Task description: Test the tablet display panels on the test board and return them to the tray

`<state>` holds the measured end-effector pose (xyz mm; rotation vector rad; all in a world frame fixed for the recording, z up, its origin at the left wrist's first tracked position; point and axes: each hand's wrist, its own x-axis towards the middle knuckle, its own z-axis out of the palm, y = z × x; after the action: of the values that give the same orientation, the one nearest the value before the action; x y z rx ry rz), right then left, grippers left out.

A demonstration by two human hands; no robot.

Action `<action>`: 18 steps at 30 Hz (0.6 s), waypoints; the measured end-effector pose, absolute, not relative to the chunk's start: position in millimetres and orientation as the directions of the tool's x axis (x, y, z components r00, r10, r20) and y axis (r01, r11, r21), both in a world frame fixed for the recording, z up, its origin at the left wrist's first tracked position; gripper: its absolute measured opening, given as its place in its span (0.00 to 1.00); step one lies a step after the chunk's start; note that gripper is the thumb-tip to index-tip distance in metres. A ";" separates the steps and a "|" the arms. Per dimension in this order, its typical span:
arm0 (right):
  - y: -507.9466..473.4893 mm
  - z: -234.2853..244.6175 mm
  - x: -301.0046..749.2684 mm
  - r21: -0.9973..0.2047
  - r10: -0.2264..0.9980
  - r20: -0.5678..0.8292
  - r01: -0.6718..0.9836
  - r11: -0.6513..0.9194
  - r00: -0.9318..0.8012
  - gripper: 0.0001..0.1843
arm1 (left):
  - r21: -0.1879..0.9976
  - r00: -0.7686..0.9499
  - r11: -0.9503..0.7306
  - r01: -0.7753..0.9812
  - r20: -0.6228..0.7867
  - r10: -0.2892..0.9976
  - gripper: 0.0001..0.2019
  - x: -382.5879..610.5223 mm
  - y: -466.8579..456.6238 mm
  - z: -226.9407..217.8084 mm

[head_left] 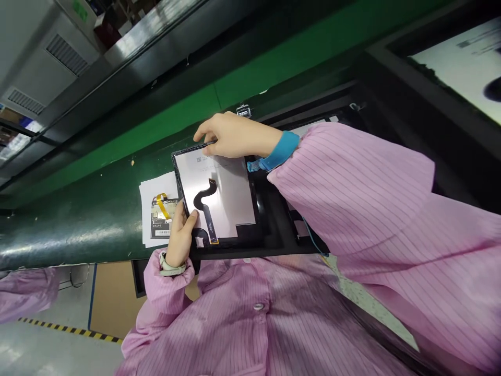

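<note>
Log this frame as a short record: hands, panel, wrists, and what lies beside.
Left hand: grips the panel at its left edge
Right hand: at the panel's top edge
Panel: pale face visible, black cable on it
Right wrist: blue strap
Left wrist: pale band
Beside panel: white paper bearing a dark board
Surface: green bench

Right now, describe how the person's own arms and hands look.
The sleeves are pink with fine darker stripes. The right hand is bare, with a blue band at the wrist; the left hand is bare, with a pale, watch-like band.
</note>
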<state>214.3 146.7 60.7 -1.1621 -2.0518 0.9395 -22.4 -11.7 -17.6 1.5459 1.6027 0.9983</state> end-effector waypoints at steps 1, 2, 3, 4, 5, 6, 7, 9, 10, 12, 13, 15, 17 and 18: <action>144.3 67.0 215.3 -0.803 0.879 0.134 0.470 0.367 -0.457 0.16 | 0.902 -0.069 0.023 0.431 0.007 0.998 0.26 -21.6 -12.8 -16.2; 141.3 73.0 216.5 -0.806 0.868 0.144 0.453 0.382 -0.475 0.17 | 0.922 -0.078 0.043 0.385 -0.014 0.997 0.28 -20.7 -14.0 -14.3; 138.3 78.5 217.7 -0.811 0.855 0.159 0.429 0.399 -0.494 0.17 | 0.938 -0.086 0.050 0.344 -0.021 0.996 0.30 -19.9 -15.4 -12.1; 135.3 83.4 219.0 -0.817 0.845 0.168 0.408 0.408 -0.508 0.18 | 0.949 -0.094 0.043 0.314 -0.014 0.995 0.32 -19.2 -16.9 -9.7; 132.6 87.7 220.3 -0.824 0.838 0.172 0.391 0.410 -0.517 0.18 | 0.957 -0.103 0.033 0.288 -0.003 0.995 0.34 -18.6 -18.3 -7.4; 130.2 91.6 221.6 -0.833 0.835 0.175 0.374 0.408 -0.521 0.18 | 0.964 -0.114 0.022 0.267 0.009 0.993 0.36 -18.2 -19.6 -5.3; 128.0 95.0 222.8 -0.844 0.834 0.175 0.357 0.401 -0.523 0.18 | 0.968 -0.122 0.008 0.251 0.023 0.992 0.38 -17.9 -20.7 -3.6; 124.2 100.9 224.7 -0.867 0.830 0.172 0.318 0.383 -0.531 0.17 | 0.973 -0.132 -0.018 0.228 0.050 0.990 0.37 -17.8 -22.7 -1.4; 122.3 103.7 225.4 -0.880 0.827 0.168 0.297 0.371 -0.536 0.17 | 0.976 -0.128 -0.024 0.218 0.053 0.990 0.35 -17.9 -23.6 -0.8; 118.1 109.4 226.3 -0.903 0.828 0.142 0.272 0.333 -0.542 0.16 | 0.981 -0.096 -0.014 0.192 0.033 0.995 0.28 -17.9 -25.4 -0.4; 115.7 112.3 226.6 -0.910 0.832 0.129 0.269 0.316 -0.540 0.16 | 0.985 -0.086 -0.007 0.174 0.022 0.996 0.25 -17.7 -26.3 -0.2; 110.5 119.0 226.7 -0.905 0.839 0.140 0.275 0.324 -0.526 0.16 | 0.992 -0.119 -0.018 0.121 0.032 0.992 0.23 -17.1 -27.1 0.9; 105.3 127.5 227.0 -0.874 0.852 0.186 0.314 0.371 -0.489 0.14 | 0.996 -0.192 -0.056 0.069 0.068 0.979 0.22 -18.0 -26.4 3.1; 103.0 132.3 227.4 -0.850 0.862 0.212 0.348 0.395 -0.461 0.13 | 0.997 -0.221 -0.064 0.043 0.072 0.973 0.21 -19.9 -25.5 4.4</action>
<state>227.4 103.0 132.3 -1.0314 -1.9930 0.9960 -19.9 -25.5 4.4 1.1727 1.3679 1.4084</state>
